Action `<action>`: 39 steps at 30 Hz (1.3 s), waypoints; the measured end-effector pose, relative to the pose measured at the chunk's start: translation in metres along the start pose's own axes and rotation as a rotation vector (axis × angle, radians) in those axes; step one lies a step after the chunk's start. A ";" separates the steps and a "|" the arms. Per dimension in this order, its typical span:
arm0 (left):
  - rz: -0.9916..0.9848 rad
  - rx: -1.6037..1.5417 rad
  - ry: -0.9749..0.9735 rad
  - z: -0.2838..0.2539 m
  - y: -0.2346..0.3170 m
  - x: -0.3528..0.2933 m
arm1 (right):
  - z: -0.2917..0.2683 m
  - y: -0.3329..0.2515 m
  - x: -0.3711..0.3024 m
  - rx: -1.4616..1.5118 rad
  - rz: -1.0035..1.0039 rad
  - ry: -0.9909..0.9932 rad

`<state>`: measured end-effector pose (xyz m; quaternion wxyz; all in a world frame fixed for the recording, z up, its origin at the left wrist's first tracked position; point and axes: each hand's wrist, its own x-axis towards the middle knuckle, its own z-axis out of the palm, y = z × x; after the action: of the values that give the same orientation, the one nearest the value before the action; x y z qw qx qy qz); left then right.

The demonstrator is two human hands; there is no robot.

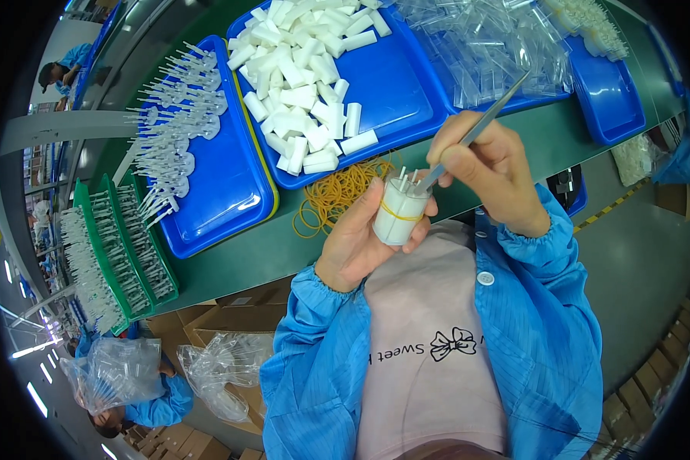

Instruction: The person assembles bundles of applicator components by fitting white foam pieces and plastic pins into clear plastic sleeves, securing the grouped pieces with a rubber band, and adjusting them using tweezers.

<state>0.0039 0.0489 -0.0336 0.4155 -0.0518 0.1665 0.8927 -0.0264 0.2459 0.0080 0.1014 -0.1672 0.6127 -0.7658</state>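
Note:
My left hand (pixel 354 241) is closed round a white block assembly (pixel 399 216) with a clear top and a yellow rubber band about its middle. Thin white stems stick up out of its top. Metal tweezers (pixel 479 126) are pinched in my right hand (pixel 494 165), their lower tips at the top of the assembly. Whether the tips grip anything there is too small to tell. Just beyond my left hand lies a heap of yellow rubber bands (pixel 337 192) on the green table (pixel 234 272).
A blue tray (pixel 395 84) holds many white blocks (pixel 299 96). Left of it, another blue tray (pixel 222 207) carries white stemmed parts (pixel 180 115); green racks (pixel 111 238) hold more. Clear plastic pieces (pixel 491 54) lie at the back right, beside a small blue tray (pixel 609 107). Other people sit at left.

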 end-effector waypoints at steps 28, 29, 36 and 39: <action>0.227 0.509 0.194 0.018 -0.001 0.000 | 0.004 0.000 0.003 -0.022 0.020 0.099; 0.229 0.507 0.195 0.019 -0.001 0.000 | 0.004 0.000 0.003 -0.007 0.029 0.086; 0.224 0.563 0.237 0.018 -0.001 -0.002 | 0.008 0.000 0.001 -0.233 -0.028 0.038; 0.196 0.513 0.221 0.013 0.000 0.001 | 0.008 0.009 0.000 -0.402 -0.187 0.047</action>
<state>0.0038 0.0539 -0.0220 0.3062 -0.0257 0.4350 0.8464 -0.0238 0.2369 0.0005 -0.0199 -0.2224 0.7369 -0.6380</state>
